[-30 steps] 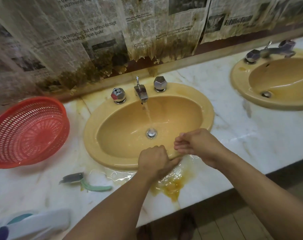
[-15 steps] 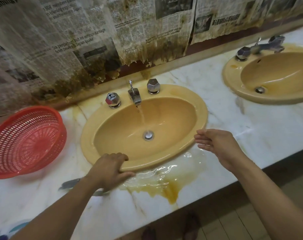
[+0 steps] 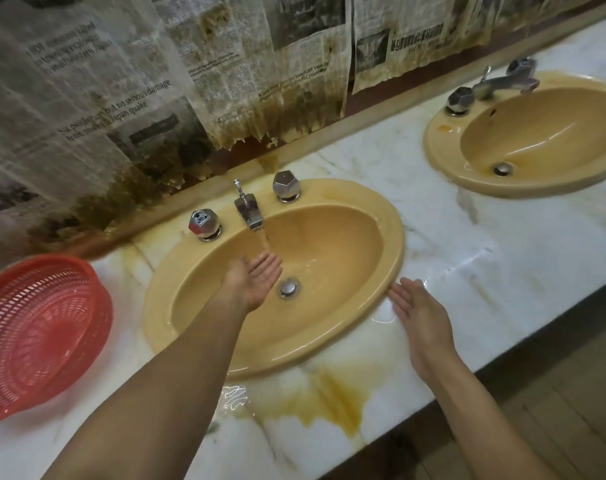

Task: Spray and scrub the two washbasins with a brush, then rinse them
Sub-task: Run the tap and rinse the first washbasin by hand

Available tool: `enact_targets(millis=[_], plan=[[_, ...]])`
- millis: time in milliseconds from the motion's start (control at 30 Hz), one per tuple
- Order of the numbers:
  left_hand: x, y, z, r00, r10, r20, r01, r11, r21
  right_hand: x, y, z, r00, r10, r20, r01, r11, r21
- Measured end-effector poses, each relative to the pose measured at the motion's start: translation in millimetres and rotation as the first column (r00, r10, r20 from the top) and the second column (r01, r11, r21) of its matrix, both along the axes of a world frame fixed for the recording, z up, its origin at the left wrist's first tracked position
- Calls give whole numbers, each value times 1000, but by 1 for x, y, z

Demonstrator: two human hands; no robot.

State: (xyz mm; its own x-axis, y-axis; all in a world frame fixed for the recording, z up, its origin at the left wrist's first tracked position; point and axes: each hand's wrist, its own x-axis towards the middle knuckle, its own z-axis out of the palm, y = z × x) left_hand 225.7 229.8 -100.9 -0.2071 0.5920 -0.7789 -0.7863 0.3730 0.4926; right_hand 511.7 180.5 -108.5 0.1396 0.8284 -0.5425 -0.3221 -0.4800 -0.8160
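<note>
A yellow washbasin (image 3: 332, 327) sits in the marble counter in front of me, with water running from its chrome tap (image 3: 248, 213). My left hand (image 3: 254, 282) is inside the bowl, palm up and fingers straight, under the stream. My right hand (image 3: 417, 310) hovers flat and empty at the basin's right rim, over the wet counter. A second yellow washbasin (image 3: 447, 147) with its own tap (image 3: 499, 83) lies at the far right. No brush or spray bottle shows.
A red plastic basket (image 3: 34, 334) stands on the counter at the left. Yellow-brown water pools on the marble counter (image 3: 467, 244) in front of the basin and runs to its front edge. Stained newspaper (image 3: 190, 74) covers the wall behind.
My left hand left the basin's front rim and reached into the bowl under the running water, palm turned up. My right hand stayed near the right rim. The view shifted left.
</note>
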Motion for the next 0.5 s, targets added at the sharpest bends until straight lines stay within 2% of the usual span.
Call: enact_targets(millis=[100, 267, 500], plan=[[9, 26, 1, 996, 68, 53, -67, 997, -25, 4, 1, -3, 996, -46, -72, 45, 999, -15], [9, 46, 1, 991, 118, 67, -115, 992, -44, 6, 3, -7, 992, -78, -101, 75, 997, -27], [4, 56, -2, 996, 79, 52, -77, 996, -36, 5, -4, -8, 974, -174, -147, 174, 985, -14]])
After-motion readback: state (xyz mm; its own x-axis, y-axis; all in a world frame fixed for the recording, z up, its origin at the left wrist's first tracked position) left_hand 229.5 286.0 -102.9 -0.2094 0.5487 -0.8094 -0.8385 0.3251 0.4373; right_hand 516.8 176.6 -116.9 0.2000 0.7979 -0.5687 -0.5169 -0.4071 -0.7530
